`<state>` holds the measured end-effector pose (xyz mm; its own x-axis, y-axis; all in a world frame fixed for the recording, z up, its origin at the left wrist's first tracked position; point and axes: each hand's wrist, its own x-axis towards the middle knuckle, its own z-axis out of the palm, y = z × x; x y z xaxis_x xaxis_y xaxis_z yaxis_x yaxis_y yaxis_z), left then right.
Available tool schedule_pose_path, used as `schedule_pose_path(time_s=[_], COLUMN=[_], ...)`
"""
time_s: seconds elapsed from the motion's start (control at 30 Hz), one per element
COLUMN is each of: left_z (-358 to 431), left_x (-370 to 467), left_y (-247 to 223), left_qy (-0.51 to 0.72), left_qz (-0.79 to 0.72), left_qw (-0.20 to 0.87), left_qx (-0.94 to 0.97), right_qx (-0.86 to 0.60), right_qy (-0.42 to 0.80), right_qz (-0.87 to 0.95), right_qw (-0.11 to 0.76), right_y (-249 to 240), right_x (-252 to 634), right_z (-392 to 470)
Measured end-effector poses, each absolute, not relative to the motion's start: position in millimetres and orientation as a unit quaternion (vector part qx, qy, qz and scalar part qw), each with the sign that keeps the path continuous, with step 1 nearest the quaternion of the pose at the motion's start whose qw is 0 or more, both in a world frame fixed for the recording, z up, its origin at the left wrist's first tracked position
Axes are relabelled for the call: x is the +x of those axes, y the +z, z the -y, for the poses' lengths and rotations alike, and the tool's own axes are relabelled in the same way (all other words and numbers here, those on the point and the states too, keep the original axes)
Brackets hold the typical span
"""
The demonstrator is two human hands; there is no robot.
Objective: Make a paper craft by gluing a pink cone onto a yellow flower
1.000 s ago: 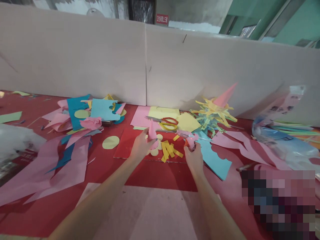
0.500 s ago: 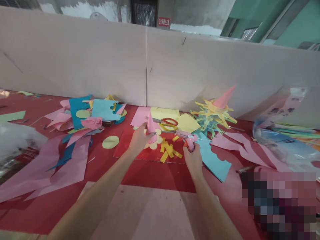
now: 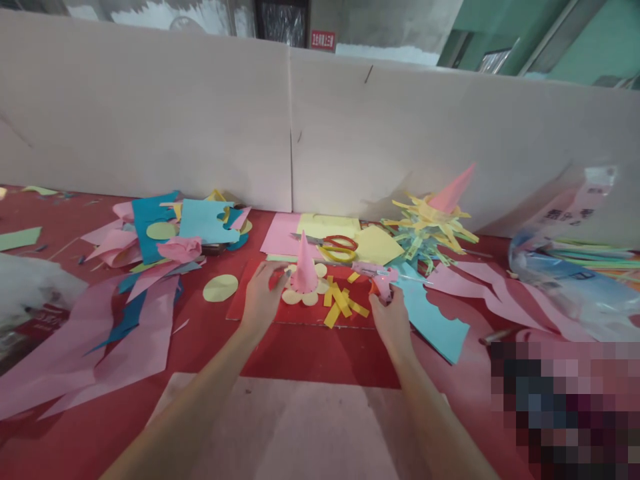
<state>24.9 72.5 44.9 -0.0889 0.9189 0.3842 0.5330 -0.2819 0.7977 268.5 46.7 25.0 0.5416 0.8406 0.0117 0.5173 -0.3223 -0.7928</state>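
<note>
A pink paper cone (image 3: 305, 270) stands upright on a ring of pale yellow paper petals (image 3: 311, 299), over a red board (image 3: 285, 312). Just left of the cone is my left hand (image 3: 263, 293), its thumb and fingers apart with nothing between them. My right hand (image 3: 393, 312) grips a pink glue gun (image 3: 383, 277) by its handle, nozzle pointing left. Between the cone and the glue gun lie several yellow paper strips (image 3: 341, 303). Behind them rest scissors (image 3: 340, 248) with red and yellow handles.
A fringed paper piece with a pink cone (image 3: 453, 190) stands at the back right. Blue card (image 3: 440, 327) lies right of my right hand. Paper scraps (image 3: 150, 313) and a plastic bag (image 3: 35, 293) are on the left. A white partition (image 3: 400, 133) runs along the back.
My left hand has let go of the pink cone and moved a little to the left. The cone stays standing on the petals. My right hand still holds the glue gun.
</note>
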Motion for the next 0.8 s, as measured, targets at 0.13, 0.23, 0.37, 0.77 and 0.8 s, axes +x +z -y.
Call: schedule_pose_path(time_s=[0.13, 0.23, 0.37, 0.77, 0.8], left_z=[-70.0, -73.4, -76.1, -79.2, -79.0], left_x=[21.9, 23.3, 22.8, 21.2, 21.6], left_y=[25.5, 16.2, 11.4, 7.1, 7.9], left_qy=[0.438, 0.431, 0.398, 0.315, 0.313], left_qz=[-0.578, -0.571, -0.561, -0.584, -0.584], left_qw=[0.202, 0.200, 0.200, 0.195, 0.192], left_qx=[0.658, 0.670, 0.697, 0.723, 0.724], right_qx=[-0.778, -0.789, -0.812, -0.764, -0.763], right_qy=[0.206, 0.189, 0.141, 0.085, 0.082], right_qz=[0.437, 0.442, 0.456, 0.571, 0.576], right_qw=[0.402, 0.384, 0.337, 0.286, 0.281], right_y=[24.4, 25.5, 25.2, 11.7, 11.2], right_x=[266.6, 264.0, 261.3, 250.9, 250.2], right_z=[-46.5, -45.5, -44.5, -37.4, -37.4])
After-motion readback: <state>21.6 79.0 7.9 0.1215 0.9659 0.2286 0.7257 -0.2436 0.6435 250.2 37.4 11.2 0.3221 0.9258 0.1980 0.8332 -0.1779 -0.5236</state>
